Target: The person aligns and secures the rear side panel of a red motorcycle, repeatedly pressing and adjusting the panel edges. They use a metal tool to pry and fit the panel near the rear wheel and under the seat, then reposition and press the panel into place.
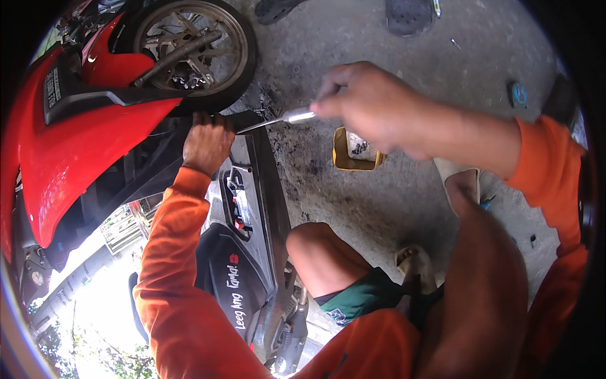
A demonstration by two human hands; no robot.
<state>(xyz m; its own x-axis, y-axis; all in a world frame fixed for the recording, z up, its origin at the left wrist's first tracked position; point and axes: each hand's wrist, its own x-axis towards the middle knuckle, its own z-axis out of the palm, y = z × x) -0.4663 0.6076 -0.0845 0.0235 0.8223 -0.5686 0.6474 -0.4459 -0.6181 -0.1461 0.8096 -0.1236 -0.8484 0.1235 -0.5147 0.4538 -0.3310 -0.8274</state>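
Note:
My left hand (208, 144) rests on the scooter's black panel (243, 119), just below the front wheel, with its fingers curled over the panel's edge. In my right hand (372, 107) is a screwdriver (298, 116) with a clear, shiny handle end. Its thin metal shaft points left and slightly down, and the tip reaches the panel close to my left fingers. What the tip touches is hidden. The scooter's red body panels (95, 167) fill the left side. Its dark seat (233, 271) with white lettering lies below my left hand.
The front wheel (247, 60) stands at the upper left. A yellow cut-open container (353, 167) with small bits inside sits on the concrete floor under my right hand. A blue tape roll (519, 95) and a dark clog (410, 18) lie farther off.

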